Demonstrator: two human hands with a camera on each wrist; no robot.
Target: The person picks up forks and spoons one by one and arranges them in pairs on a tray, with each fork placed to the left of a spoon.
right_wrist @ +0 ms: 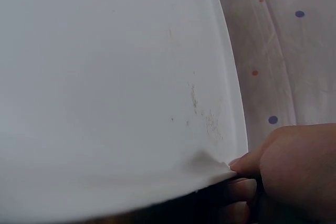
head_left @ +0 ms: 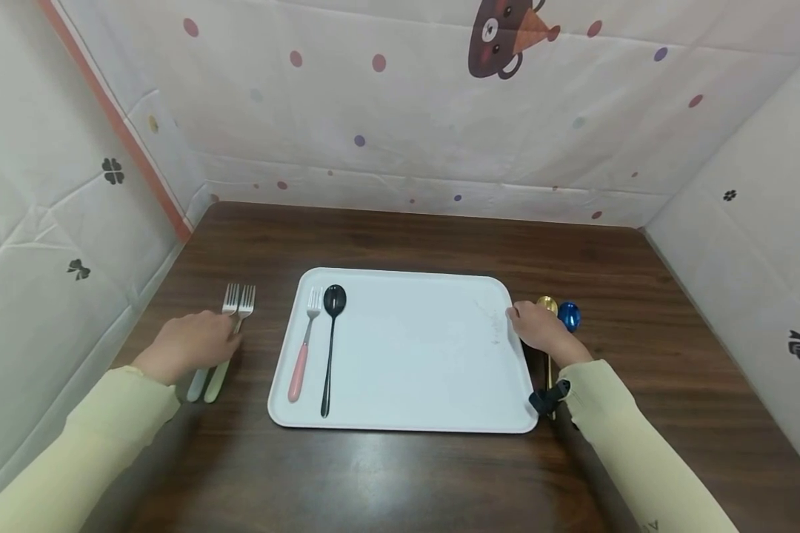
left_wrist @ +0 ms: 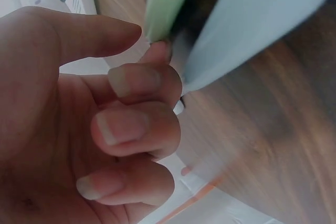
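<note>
My left hand is over two forks side by side at the left of the table, fingers curled. In the left wrist view its thumb and index fingertip close around the neck end of the green-handled fork; the pale blue-handled fork is just beyond. The neck itself is partly hidden by the fingers. At the other side my right hand pinches the far right part of the white tray's rim, thumb on top and fingers beneath. On the tray's left part lie a pink-handled fork and a black spoon.
A gold spoon and a blue spoon lie right of the tray, partly covered by my right hand and wrist. The brown wooden table is bordered at the back and sides by patterned cloth.
</note>
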